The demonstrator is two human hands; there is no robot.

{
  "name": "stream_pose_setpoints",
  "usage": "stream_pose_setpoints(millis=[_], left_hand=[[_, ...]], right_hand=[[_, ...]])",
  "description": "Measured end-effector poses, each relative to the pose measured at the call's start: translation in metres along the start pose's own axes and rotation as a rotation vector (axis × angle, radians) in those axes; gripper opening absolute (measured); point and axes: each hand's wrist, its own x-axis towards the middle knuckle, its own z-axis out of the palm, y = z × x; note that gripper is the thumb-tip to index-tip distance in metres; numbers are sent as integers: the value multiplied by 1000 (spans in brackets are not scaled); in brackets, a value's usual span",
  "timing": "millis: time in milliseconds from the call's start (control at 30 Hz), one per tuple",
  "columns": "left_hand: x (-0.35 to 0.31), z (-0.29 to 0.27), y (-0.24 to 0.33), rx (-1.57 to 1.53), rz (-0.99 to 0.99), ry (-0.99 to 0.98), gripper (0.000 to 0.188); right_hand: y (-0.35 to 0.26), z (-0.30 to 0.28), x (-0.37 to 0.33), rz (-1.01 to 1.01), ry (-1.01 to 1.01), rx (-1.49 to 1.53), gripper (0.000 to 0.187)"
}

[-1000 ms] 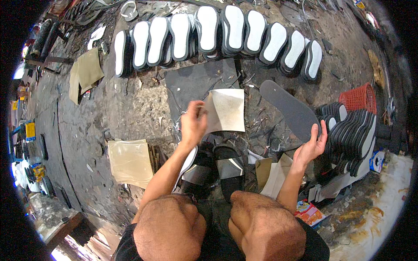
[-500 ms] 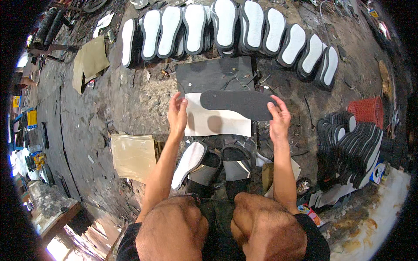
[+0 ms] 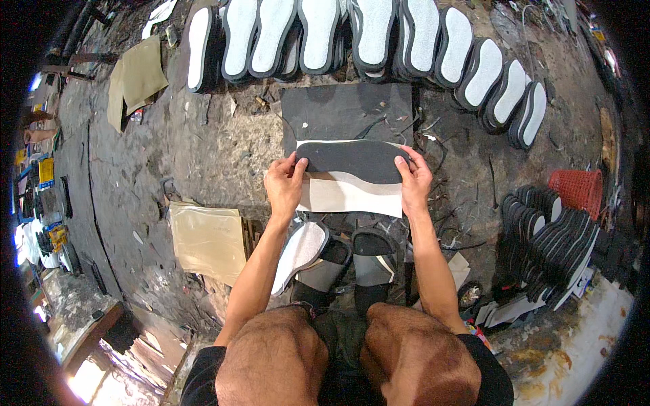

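Observation:
A dark sole-shaped piece [image 3: 352, 161] lies lengthwise across a white sheet [image 3: 365, 201] in front of me. My left hand [image 3: 284, 188] pinches its left end, thumb on top. At the other end my right hand [image 3: 416, 181] grips it the same way, thumb over the edge and fingers behind. The sheet's near side shows below the sole as a pale, wavy-edged strip. Beyond it a black rectangular sheet [image 3: 345, 111] lies flat on the floor. Close to my feet, a single white-topped sole [image 3: 301, 249] rests against my left sandal [image 3: 325, 271].
Stacks of white-topped soles [image 3: 318, 34] curve along the far side. Tan sheets [image 3: 206, 237] are piled at the left, with more tan sheets [image 3: 140, 74] farther off. To the right stand a red basket [image 3: 575, 191] and dark stacked soles [image 3: 558, 243]. Scraps litter the floor.
The dark sole has shifted left over the white sheet, and its left end is now in my left hand, which was apart from it. My right hand has moved inward with the sole.

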Motion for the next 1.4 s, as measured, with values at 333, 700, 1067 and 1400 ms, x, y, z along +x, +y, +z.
stream_pose_setpoints(millis=[333, 700, 1067, 1400], left_hand=[[4, 8, 4, -162, -13, 70, 38], [8, 12, 3, 9, 164, 18, 36], [11, 8, -2, 52, 195, -27, 35], [17, 15, 45, 368, 959, -367, 53]], right_hand=[[-4, -2, 3, 52, 44, -115, 36], [-23, -12, -46, -163, 191, -546, 55], [-8, -34, -41, 71, 145, -515, 48], [-38, 0, -62, -360, 329, -1260, 41]])
